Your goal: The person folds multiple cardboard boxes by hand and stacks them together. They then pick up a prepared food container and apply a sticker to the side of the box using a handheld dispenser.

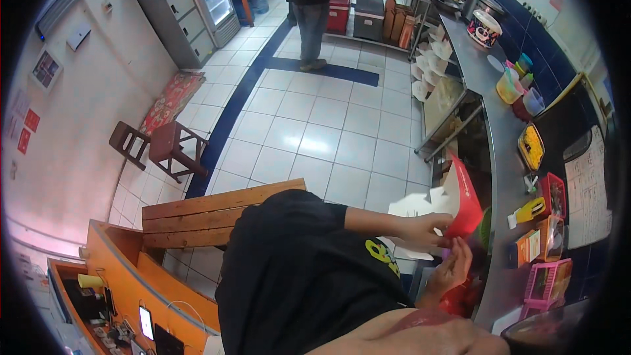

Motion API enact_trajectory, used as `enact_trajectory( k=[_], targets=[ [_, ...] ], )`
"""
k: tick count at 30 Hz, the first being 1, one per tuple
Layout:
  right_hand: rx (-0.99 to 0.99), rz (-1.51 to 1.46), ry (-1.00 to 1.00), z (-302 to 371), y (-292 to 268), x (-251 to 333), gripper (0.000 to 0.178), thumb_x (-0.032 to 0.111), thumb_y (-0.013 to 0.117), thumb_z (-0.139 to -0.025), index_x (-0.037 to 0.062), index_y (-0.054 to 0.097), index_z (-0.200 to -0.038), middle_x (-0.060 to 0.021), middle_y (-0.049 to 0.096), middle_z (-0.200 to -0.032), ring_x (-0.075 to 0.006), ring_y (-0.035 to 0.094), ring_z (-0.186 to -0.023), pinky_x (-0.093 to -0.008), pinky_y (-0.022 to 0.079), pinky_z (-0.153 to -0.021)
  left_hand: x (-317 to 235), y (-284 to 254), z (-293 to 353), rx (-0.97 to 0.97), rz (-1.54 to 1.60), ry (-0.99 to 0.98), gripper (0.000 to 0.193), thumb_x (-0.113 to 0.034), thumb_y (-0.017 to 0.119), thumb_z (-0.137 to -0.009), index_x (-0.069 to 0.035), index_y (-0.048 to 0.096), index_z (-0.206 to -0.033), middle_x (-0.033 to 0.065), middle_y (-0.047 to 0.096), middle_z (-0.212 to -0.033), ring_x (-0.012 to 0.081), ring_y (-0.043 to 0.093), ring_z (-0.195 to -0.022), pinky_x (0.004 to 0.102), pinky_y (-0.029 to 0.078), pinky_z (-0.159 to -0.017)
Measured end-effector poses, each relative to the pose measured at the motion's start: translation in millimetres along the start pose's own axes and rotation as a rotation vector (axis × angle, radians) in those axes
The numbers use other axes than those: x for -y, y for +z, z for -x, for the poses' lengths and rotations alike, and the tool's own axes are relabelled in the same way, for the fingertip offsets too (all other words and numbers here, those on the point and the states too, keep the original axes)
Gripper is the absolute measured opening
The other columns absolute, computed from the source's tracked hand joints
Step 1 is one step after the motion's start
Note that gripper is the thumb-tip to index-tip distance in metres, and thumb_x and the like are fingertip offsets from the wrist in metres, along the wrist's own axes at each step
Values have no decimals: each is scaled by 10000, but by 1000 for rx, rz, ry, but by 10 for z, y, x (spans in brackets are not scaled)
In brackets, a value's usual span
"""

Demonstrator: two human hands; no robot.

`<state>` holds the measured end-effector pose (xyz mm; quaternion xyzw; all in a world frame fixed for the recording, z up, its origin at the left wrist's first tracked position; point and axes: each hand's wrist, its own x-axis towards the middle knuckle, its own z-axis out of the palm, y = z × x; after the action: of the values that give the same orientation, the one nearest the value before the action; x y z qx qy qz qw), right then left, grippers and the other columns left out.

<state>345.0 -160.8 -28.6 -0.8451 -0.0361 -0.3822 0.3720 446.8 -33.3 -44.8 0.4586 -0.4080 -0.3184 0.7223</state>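
A red-and-white folded paper food box point(465, 204) is held up beside the metal counter. My left hand point(430, 227) grips its lower left part, fingers bent round the card. Below it, my right hand point(452, 268) is raised with its fingertips pressed together against the box's bottom edge. White paper box pieces point(409, 209) lie behind and beneath my left forearm. Something red point(459, 299) shows partly behind my right hand; its kind is hidden.
The metal counter point(503, 158) on the right bears a tray of yellow food point(531, 148), a pink basket point(547, 284) and several tubs. A wooden bench point(204, 213) and brown stools point(176, 148) stand left. Another person point(309, 13) stands at the far end.
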Motion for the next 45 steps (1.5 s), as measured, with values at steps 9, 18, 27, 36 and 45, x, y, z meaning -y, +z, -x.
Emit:
enact_trajectory(
  k=[9,18,27,36,45],
  targets=[
    [-28,-439,632,-124,-134,-303,658,50,558,-847,71,279,-1442,-172,317,-1444,-277,330,-1308,-367,257,-1076,528,167,317,255,-621,-480,567,-467,726,-743,74,615,-871,184,580,-690,182,491,-601,385,381,-566],
    [285,-702,784,295,-411,-527,735,121,518,-609,-22,407,-1322,-118,491,-1224,-244,461,-1148,-332,332,-1011,555,-60,494,724,-527,-488,418,-326,653,-842,-14,565,-1106,125,584,-957,181,561,-877,322,439,-751],
    [383,-272,247,-129,-239,342,518,24,442,-541,4,620,-1028,-144,526,-1094,-288,479,-1131,-357,333,-1013,114,-270,188,-68,480,-399,363,-134,571,-921,-79,487,-1270,75,567,-1224,163,577,-1092,311,473,-929],
    [322,304,-81,-274,-92,557,351,132,538,-903,62,574,-1246,-165,469,-1320,-335,467,-1195,-415,368,-1005,-238,-221,116,-177,598,-137,273,-184,563,-942,-100,537,-1201,10,613,-1134,105,600,-1021,282,501,-910],
    [78,591,-196,-170,319,326,453,279,422,-978,34,454,-1358,-165,417,-1391,-383,428,-1233,-431,376,-1014,-323,-156,153,-105,223,-53,339,-208,554,-949,-43,520,-1243,50,607,-1135,149,574,-1067,328,488,-892]
  ],
)
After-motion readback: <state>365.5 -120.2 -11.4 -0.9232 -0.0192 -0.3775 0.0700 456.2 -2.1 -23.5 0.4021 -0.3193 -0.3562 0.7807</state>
